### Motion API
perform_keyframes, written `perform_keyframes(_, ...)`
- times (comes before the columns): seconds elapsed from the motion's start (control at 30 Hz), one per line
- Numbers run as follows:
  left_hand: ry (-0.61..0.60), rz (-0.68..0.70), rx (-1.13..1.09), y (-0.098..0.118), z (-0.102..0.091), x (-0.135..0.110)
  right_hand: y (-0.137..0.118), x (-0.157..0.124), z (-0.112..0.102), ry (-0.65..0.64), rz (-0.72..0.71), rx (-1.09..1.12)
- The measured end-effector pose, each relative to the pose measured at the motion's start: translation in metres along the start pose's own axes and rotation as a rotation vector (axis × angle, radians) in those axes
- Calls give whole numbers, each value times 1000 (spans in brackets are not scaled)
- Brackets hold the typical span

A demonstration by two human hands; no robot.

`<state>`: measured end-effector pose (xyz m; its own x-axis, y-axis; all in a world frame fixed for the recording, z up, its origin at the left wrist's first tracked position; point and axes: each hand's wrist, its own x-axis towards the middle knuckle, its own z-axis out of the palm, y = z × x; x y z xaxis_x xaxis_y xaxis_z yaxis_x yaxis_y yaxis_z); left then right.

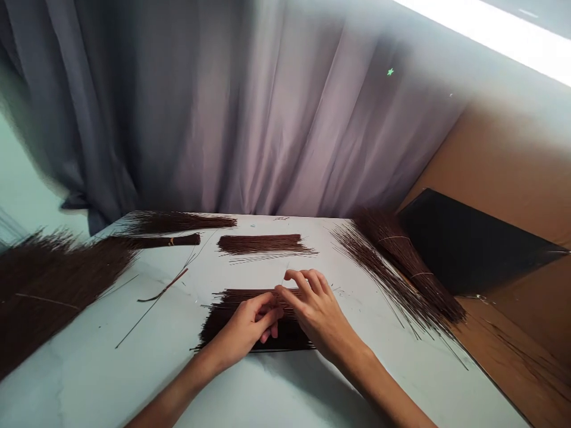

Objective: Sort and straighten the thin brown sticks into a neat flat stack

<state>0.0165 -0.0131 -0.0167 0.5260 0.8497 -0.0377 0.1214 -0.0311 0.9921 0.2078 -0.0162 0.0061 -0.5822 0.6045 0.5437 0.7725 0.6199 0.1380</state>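
Note:
A wide layer of dark brown thin sticks (223, 315) lies crosswise on the white table before me, its uneven ends sticking out at the left. Over its middle, my left hand (252, 324) is closed, with fingers curled inward and thumb against them. My right hand (317, 309) is bent over the sticks' right part, thumb and forefinger close together beside the left fingertips. A faint thin strand rises near the right forefinger. Whatever the fingertips pinch is too small to make out. Just beyond the hands is a smaller flat bunch of sticks (261, 244).
A large stick pile (57, 291) covers the table's left side. At the back left lie a loose bunch (178, 222) and a tied bundle (185, 239). Loose stems (165, 286) lie nearer. Tied sticks (414, 261) line the right edge beside a black panel (473, 244). A grey curtain (267, 107) hangs behind.

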Motion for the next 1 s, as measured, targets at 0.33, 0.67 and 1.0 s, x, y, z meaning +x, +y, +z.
perform_keyframes(0.33,68,12,49,-2,-4,0,18,-12,18,61,4,-6)
perform_keyframes(0.67,58,17,24,-2,-4,3,18,-16,19,38,76,10)
perform_keyframes(1.0,54,24,-90,-2,-15,4,26,-21,7,387,355,305)
